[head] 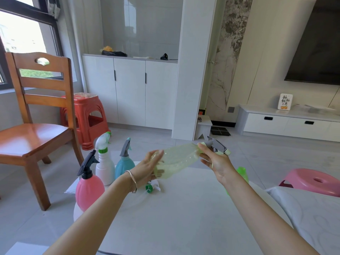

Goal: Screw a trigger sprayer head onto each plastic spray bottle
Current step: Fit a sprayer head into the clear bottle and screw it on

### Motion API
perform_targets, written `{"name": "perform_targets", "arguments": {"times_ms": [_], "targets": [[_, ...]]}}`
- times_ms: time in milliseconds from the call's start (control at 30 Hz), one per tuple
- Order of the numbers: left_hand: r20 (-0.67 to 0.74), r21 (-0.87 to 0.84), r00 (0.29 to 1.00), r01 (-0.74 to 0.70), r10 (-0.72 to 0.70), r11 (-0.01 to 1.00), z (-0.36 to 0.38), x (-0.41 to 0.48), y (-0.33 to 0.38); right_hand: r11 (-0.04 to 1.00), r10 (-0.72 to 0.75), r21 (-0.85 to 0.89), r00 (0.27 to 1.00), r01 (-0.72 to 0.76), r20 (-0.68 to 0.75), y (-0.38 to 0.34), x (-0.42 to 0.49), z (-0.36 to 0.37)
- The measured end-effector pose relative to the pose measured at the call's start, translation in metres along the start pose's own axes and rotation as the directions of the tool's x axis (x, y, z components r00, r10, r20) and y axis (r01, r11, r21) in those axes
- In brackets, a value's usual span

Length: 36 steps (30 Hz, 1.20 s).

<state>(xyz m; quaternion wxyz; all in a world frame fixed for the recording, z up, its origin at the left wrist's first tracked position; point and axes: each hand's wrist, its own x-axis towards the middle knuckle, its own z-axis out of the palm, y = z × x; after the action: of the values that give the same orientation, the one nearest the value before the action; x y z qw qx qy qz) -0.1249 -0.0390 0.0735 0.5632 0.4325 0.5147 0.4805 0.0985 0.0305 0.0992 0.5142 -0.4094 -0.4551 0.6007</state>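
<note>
- In the air above the white table (184, 227), pale translucent bottle (176, 161), lying almost level, base to the left, neck to the right.
- At its neck, grey sprayer head (218, 147), pale-green collar against the mouth; how far screwed on, impossible to tell.
- Round the base, left hand (147, 168) clamped, fingers curled behind and seen dimly through the plastic.
- On the collar, right hand (215, 162) closed, thumb on top, fingers beneath.
- On the table just below the left hand, loose sprayer head (152, 187), white and green, small and hard to make out.
- Behind the right forearm, green bottle (242, 173), mostly hidden.
- At the table's left edge, pink bottle (89, 190), white bottle (104, 168) and teal bottle (124, 166), each topped with a sprayer.
</note>
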Motion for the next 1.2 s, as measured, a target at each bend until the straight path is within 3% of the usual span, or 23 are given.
{"name": "perform_targets", "arguments": {"times_ms": [100,233,300,467,633,733,833,933,1100,1200], "targets": [[-0.013,-0.051,0.996,0.091,-0.092,0.995,0.0,-0.002,0.003,0.999,0.001,-0.036,0.999,0.001,0.037,0.0,-0.002,-0.001],[-0.032,-0.015,0.997,-0.07,0.069,0.997,-0.005,-0.002,-0.001,1.0,0.012,-0.03,0.999,-0.011,0.047,0.001,-0.003,-0.003],[0.022,0.007,0.997,-0.075,0.075,0.997,-0.005,-0.005,-0.002,1.0,0.01,-0.015,0.999,-0.009,0.045,-0.001,-0.003,-0.002],[0.039,-0.184,0.993,0.118,-0.112,0.976,-0.003,-0.004,-0.003,0.996,-0.042,-0.071,0.998,0.046,0.052,-0.002,-0.002,0.004],[0.06,-0.119,0.991,-0.116,0.123,0.986,-0.005,-0.008,0.001,0.999,0.007,-0.046,1.0,-0.007,0.006,-0.005,0.001,0.003],[0.116,-0.219,0.984,-0.108,0.136,0.97,-0.008,-0.011,0.006,0.999,0.024,-0.028,0.999,-0.023,0.039,-0.005,0.0,0.004],[0.173,-0.245,0.985,0.048,-0.005,0.968,-0.008,-0.013,0.009,0.999,-0.017,-0.036,0.998,0.019,0.068,-0.004,-0.002,0.005],[0.103,-0.254,0.983,0.176,-0.155,0.951,-0.009,-0.011,0.008,0.997,-0.038,-0.063,0.994,0.045,0.104,-0.003,-0.005,0.006],[0.036,-0.183,0.993,-0.1,0.108,0.978,-0.003,-0.01,0.007,0.999,0.042,0.004,0.999,-0.042,0.026,-0.003,-0.002,0.008],[0.081,-0.095,0.99,-0.104,0.112,0.99,-0.004,-0.015,0.007,0.995,0.094,0.012,0.995,-0.095,0.033,-0.003,-0.002,0.006]]}}
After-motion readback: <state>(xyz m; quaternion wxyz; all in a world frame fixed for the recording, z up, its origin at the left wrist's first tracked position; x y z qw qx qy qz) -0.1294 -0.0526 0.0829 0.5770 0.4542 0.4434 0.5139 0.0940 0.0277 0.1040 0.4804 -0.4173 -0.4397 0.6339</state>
